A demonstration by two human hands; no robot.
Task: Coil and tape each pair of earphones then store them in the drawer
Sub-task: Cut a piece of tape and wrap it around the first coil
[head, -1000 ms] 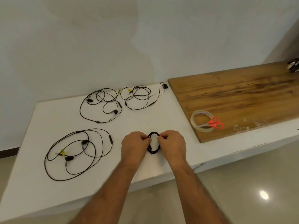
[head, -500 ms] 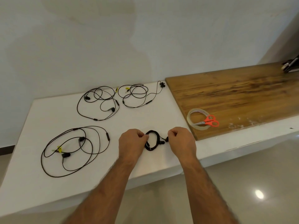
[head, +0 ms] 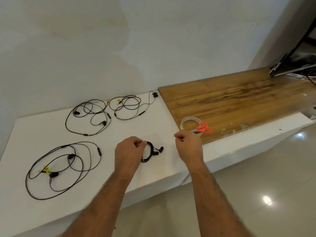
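Earphones (head: 150, 152) wound into a small black coil sit on the white desk (head: 25, 134), pinched at their 9 o'clock edge by the left hand (head: 130, 152), with both buds spilling out at 3 o'clock. The right hand (head: 187, 144) hangs apart with fingers curled; whether it pinches anything I cannot tell. Coiling looks finished and taping is the step in hand. Next comes tape from the roll (head: 189, 123) under the orange scissors (head: 202, 128), at 2 o'clock from that hand. Three loose pairs (head: 63, 168) wait between 9 and 12 o'clock.
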